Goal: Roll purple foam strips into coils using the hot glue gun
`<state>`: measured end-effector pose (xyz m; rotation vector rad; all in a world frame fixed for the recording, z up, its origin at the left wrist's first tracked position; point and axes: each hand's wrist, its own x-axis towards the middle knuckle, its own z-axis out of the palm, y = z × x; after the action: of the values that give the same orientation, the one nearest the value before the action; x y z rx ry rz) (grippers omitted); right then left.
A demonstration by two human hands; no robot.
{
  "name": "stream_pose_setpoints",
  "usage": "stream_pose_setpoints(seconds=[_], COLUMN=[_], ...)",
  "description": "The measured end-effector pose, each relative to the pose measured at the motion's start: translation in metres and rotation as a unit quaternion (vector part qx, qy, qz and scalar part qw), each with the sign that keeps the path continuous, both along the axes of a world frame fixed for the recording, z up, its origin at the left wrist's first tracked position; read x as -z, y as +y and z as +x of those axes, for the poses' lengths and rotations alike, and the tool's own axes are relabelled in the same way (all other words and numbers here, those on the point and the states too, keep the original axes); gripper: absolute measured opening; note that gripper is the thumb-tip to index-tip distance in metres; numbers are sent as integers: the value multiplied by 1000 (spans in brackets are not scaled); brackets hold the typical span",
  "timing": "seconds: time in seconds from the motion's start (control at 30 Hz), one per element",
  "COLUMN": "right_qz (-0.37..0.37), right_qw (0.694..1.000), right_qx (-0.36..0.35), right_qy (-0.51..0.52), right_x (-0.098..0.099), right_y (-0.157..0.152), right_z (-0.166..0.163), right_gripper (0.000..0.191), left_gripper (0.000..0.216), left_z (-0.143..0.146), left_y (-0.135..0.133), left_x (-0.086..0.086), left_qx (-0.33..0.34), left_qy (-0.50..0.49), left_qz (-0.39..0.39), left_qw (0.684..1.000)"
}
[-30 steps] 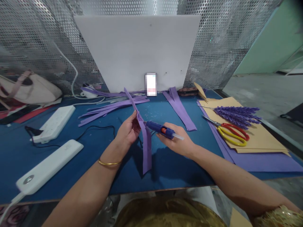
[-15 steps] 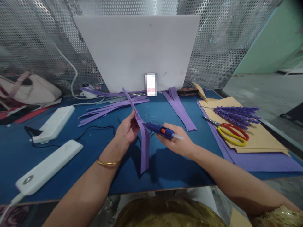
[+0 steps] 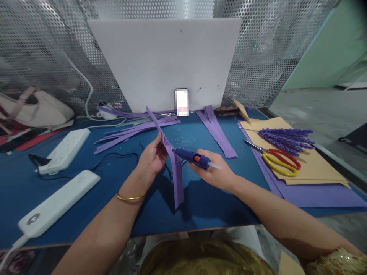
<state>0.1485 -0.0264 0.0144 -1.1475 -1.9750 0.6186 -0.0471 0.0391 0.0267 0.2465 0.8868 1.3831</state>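
Observation:
My left hand [image 3: 156, 156] pinches a long purple paper strip [image 3: 177, 183] between thumb and fingers, above the blue table. One end of the strip points up and away; the other hangs towards me. In my right hand [image 3: 213, 168] is a blue glue gun [image 3: 190, 155] with a clear glue stick poking from its back. Its nozzle meets or nearly meets the strip beside my left fingers; whether it touches I cannot tell. The fingers of my right hand are partly hidden behind the glue gun.
Cut purple strips [image 3: 137, 130] lie at the back left, more strips [image 3: 219, 137] right of centre. Scissors [image 3: 279, 160] and purple flower sprigs [image 3: 286, 139] rest on tan sheets [image 3: 312, 168]. White power strips [image 3: 60, 204] with cables occupy the left. A phone [image 3: 182, 102] leans against a white board [image 3: 163, 57].
The strip's near end has swung slightly right, and its far end has shifted a little left. Both hands stay almost in place, still gripping the strip and the glue gun.

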Motion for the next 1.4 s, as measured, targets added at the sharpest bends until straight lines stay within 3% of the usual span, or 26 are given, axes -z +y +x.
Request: stream_pose_setpoints(seconds=[0.4, 0.67, 0.8, 0.9, 1.03, 1.1, 1.17, 1.23, 1.27, 1.33, 1.4], right_qz=[1, 12, -50, -201, -364, -415, -449, -458, -443, -371, -238], right_qw=[1000, 1000, 996, 956, 840, 796, 776, 786, 805, 869, 933], right_qx=[5, 17, 32, 23, 54, 79, 92, 93, 96, 132, 211], right_qy=[-3, -10, 71, 214, 398, 435, 433, 406, 383, 299, 168], right_x=[3, 6, 13, 18, 21, 20, 20, 20, 20, 22, 22], right_y=[1, 4, 12, 23, 40, 48, 54, 59, 62, 67, 70], right_z=[1, 0, 0, 2, 9, 14, 19, 24, 28, 36, 43], right_gripper=[27, 27, 25, 30, 19, 4, 7, 6, 5, 7, 18], left_gripper=[20, 16, 25, 23, 23, 25, 24, 21, 19, 13, 10], left_z=[-1, -3, -2, 1, 5, 6, 7, 7, 8, 8, 10], left_y=[2, 2, 0, -1, -3, -4, -6, -8, -9, -11, -12], left_x=[0, 1, -3, -3, 0, 2, 2, 2, 1, 0, 0], left_qx=[-21, 21, 52, 20, 15, 28, 35, 32, 29, 23, 19], left_qy=[-2, -13, -37, -25, -16, -14, -6, 11, 21, 44, 65], left_qz=[4, 11, 14, -1, -3, 5, 20, 33, 38, 53, 74], left_qw=[1000, 1000, 998, 999, 1000, 999, 999, 999, 999, 997, 995])
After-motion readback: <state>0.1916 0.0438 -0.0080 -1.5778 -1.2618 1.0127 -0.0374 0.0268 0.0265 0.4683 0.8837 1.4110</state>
